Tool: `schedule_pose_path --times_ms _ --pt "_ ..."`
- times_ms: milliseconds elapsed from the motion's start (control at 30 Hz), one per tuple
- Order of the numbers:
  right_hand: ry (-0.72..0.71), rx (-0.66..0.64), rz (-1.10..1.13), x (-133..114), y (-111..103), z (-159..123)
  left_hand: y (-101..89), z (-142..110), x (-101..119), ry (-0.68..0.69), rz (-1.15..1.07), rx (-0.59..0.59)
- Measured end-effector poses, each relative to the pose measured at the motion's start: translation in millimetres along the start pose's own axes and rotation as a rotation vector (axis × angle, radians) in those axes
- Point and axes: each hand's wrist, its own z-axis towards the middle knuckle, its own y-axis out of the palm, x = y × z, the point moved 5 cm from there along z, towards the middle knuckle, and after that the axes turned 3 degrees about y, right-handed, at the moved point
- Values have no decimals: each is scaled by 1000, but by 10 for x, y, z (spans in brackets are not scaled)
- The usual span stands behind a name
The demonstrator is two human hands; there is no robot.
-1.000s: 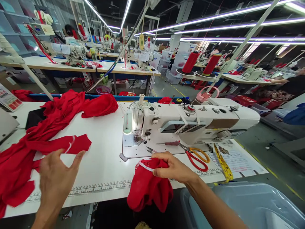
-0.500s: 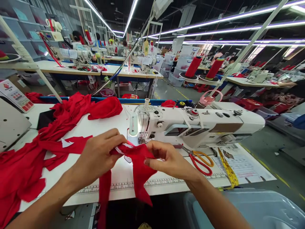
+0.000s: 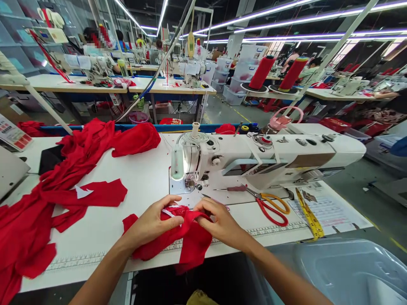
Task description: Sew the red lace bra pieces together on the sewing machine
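A small red fabric piece [image 3: 178,241] with a white tape edge lies bunched at the front edge of the white sewing table [image 3: 140,178]. My left hand [image 3: 152,222] pinches its upper left part, fingers closed on the cloth. My right hand [image 3: 221,222] grips its upper right part, fingers curled round the fabric. Both hands sit just in front of the white sewing machine [image 3: 254,161], near its needle end [image 3: 187,184].
A long heap of red fabric pieces [image 3: 63,186] covers the table's left side. Scissors with orange and red handles [image 3: 270,205] and a yellow tape measure [image 3: 310,218] lie to the right. A grey plastic bin [image 3: 343,271] stands at lower right. Other sewing stations and people fill the background.
My left hand came over from the left heap and took hold of the red piece together with the right hand. The piece was lifted, then lowered back onto the table's front edge.
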Motion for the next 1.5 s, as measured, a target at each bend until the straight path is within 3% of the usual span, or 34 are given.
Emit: schedule_pose_path --times_ms 100,167,267,367,633,867,1033,1233,1333,1500 --pt "2 9 24 -24 -66 -11 75 80 1 -14 -101 -66" --pt "67 -50 100 -24 -109 -8 90 101 3 -20 -219 -90" --pt "138 -185 311 -83 -135 0 73 100 27 -22 -325 -72" --pt "146 -184 389 -175 -136 23 81 97 49 -24 -314 -69" --pt "103 -77 164 -225 -45 58 164 91 6 -47 -413 -155" --pt "-180 -12 -66 -326 -62 13 207 103 -27 -90 -445 -150" --pt "-255 43 -218 -338 -56 2 205 97 -4 -78 -435 -148" --pt "-222 10 -174 -306 -29 16 202 89 8 -90 -436 -141" --pt "-105 -37 -83 -255 -26 36 201 90 -17 -112 -466 -133" --pt "122 -162 285 -106 31 76 132 137 -33 -78 -423 -146"
